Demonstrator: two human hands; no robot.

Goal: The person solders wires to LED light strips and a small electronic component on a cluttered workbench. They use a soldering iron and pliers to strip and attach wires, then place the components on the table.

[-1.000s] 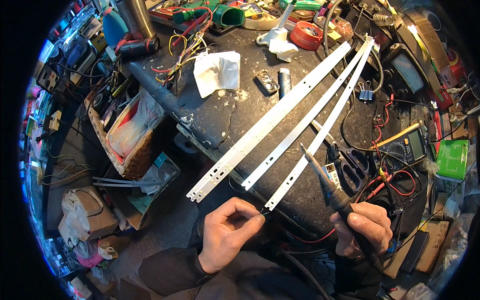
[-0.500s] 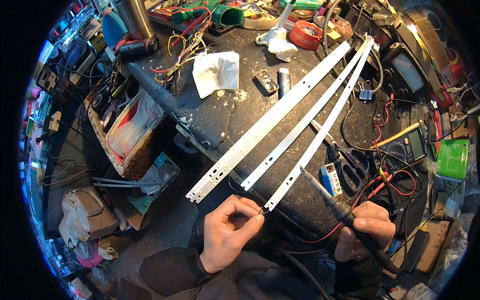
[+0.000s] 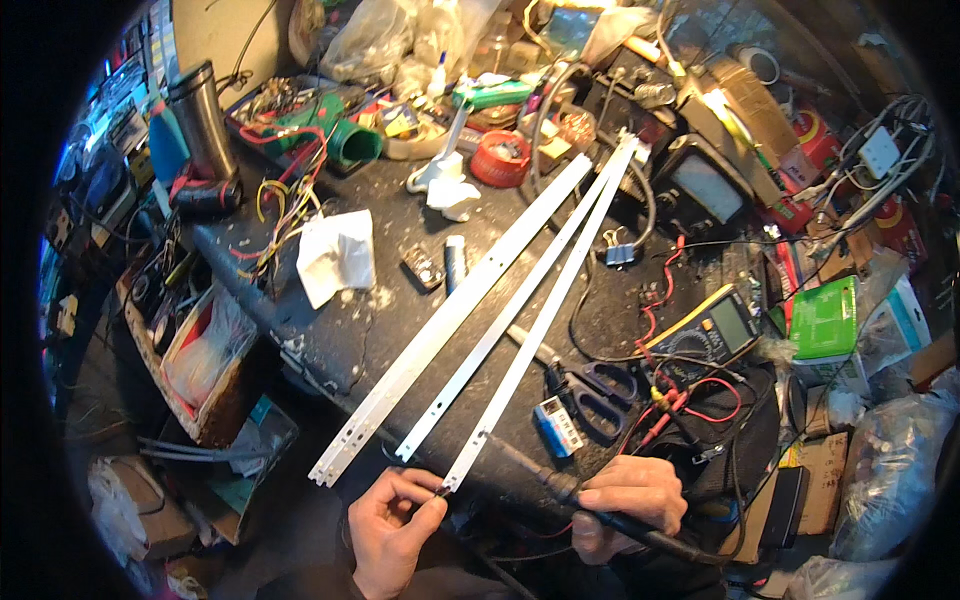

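My right hand (image 3: 632, 503) grips the dark handle of a soldering iron (image 3: 562, 488). Its metal tip points up and left, at the near part of the rightmost white LED strip (image 3: 535, 348); whether it touches cannot be told. My left hand (image 3: 392, 528) is pinched closed at that strip's near end, on something small and dark that I cannot make out. To the left lie a narrow LED strip (image 3: 497, 330) and a wider white strip (image 3: 440, 338). All of them run away from me across the dark worktable (image 3: 330, 345), fanning apart toward my hands.
Scissors (image 3: 603, 395) and a small blue-and-white box (image 3: 557, 427) lie right of the strips. A multimeter (image 3: 710, 335) with red leads sits farther right. White paper (image 3: 336, 258), a red round container (image 3: 500, 158) and tangled wires (image 3: 290, 195) are farther back. An open box (image 3: 195, 370) stands left.
The view has swung up and to the right, so the table and both hands appear farther left and lower. Both hands keep their grips, and the iron's tip stays near the same strip.
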